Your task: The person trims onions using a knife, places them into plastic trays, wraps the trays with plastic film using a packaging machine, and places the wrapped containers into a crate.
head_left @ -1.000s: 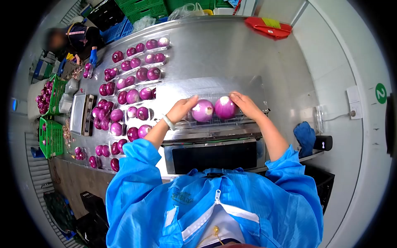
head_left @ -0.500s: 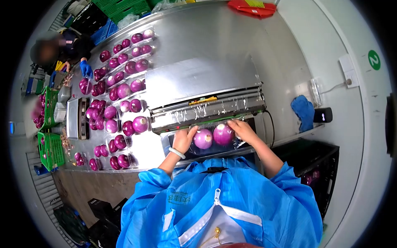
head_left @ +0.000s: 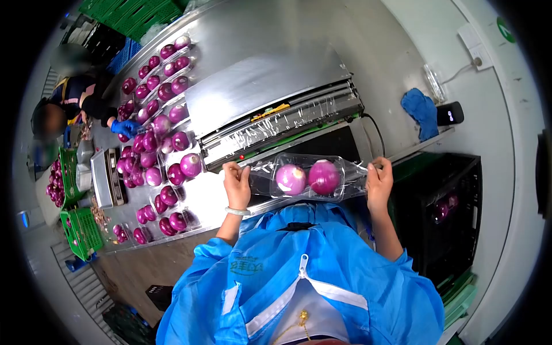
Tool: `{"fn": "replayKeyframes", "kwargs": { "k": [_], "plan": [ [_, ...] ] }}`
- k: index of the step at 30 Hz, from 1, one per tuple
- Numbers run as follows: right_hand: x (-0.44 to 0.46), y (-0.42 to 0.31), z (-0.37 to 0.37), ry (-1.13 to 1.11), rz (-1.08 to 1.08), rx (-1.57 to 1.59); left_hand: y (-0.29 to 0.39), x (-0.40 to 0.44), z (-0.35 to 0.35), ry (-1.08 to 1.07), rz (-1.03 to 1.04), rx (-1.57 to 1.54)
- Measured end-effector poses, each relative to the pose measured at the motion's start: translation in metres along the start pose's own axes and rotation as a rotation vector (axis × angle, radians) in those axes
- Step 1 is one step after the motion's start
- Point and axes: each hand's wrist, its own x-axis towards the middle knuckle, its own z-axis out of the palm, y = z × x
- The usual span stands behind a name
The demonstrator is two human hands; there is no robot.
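Note:
Two red onions, one paler (head_left: pixel 291 179) and one darker (head_left: pixel 324 176), sit side by side in a clear plastic tray (head_left: pixel 343 179) in front of my body. Clear plastic film (head_left: pixel 261 176) stretches out from both ends of the tray. My left hand (head_left: pixel 236 183) pinches the left end of the film. At the right end, my right hand (head_left: pixel 379 183) is closed on the gathered film. Just beyond the tray lies a film wrapping machine (head_left: pixel 276 123) with a dark plate (head_left: pixel 322 149) on its near side.
Several trays of red onions (head_left: pixel 191 165) stand in rows on the steel table (head_left: pixel 241 52), beside a scale (head_left: pixel 108 178). A co-worker's blue-gloved hand (head_left: pixel 127 127) reaches among them. A black crate (head_left: pixel 425 230) is at my right; a blue cloth (head_left: pixel 421 112) lies near the wall.
Both hands have moved apart and toward my body, lifting the tray of onions off the dark plate with the film pulled out sideways. The co-worker's gloved hand has shifted toward the onions.

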Motion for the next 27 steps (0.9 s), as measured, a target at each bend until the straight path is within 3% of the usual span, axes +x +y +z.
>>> {"fn": "replayKeyframes", "kwargs": {
  "k": [2,3,5,7,8,10,11,12,13,14,15,16,17,19,23,24,25,26,27],
  "plan": [
    [-0.011,0.040,-0.016,0.128,-0.115,-0.096,-0.006,0.000,0.012,-0.021,0.219,0.319],
    [-0.016,0.064,-0.018,0.214,-0.121,-0.321,-0.008,0.001,0.020,-0.085,0.216,0.533],
    [-0.022,0.113,-0.009,0.257,-0.104,-0.504,-0.019,0.012,0.040,-0.205,0.396,0.870],
    [-0.023,0.127,0.028,0.305,-0.202,-0.539,0.001,0.020,0.064,-0.301,0.521,0.876],
    [-0.018,0.161,0.038,0.312,0.004,-0.049,0.009,0.024,0.077,-0.383,0.579,0.863],
    [-0.032,0.196,0.043,0.180,0.027,0.318,0.008,0.021,0.096,-0.460,0.632,0.598],
    [-0.047,0.197,0.041,0.056,-0.155,0.187,0.020,0.023,0.104,-0.511,0.627,0.500],
    [-0.060,0.186,0.037,-0.048,-0.098,0.300,0.032,0.015,0.108,-0.545,0.459,0.270],
    [-0.072,0.172,0.034,-0.144,-0.029,0.406,0.040,0.002,0.112,-0.577,0.283,0.042],
    [-0.089,0.121,0.030,-0.218,0.285,0.763,0.030,-0.009,0.121,-0.638,-0.014,-0.353],
    [-0.090,0.129,0.030,-0.365,0.397,0.889,0.044,-0.021,0.116,-0.637,0.142,-0.422],
    [-0.090,0.135,0.031,-0.505,0.525,0.991,0.058,-0.032,0.110,-0.681,0.081,-0.523],
    [-0.078,0.172,0.032,-0.704,0.446,0.846,0.077,-0.041,0.101,-0.736,0.020,-0.622],
    [-0.103,0.007,0.015,-0.566,0.531,0.730,0.113,-0.053,0.082,-0.983,-0.241,-0.799],
    [-0.077,0.000,0.008,-0.828,0.645,0.344,0.182,-0.081,0.107,-1.395,0.296,-1.016],
    [-0.067,-0.005,0.000,-0.905,0.681,0.240,0.206,-0.095,0.109,-1.562,0.004,-1.045],
    [-0.062,-0.012,-0.020,-0.911,0.497,-0.139,0.227,-0.107,0.112,-1.710,-0.301,-1.045],
    [-0.058,-0.021,-0.041,-0.896,0.341,-0.528,0.228,-0.111,0.126,-1.811,-0.328,-1.026],
    [-0.064,-0.050,-0.078,-0.707,0.173,-0.641,0.223,-0.116,0.141,-1.905,-0.360,-1.005]
  ]
}}
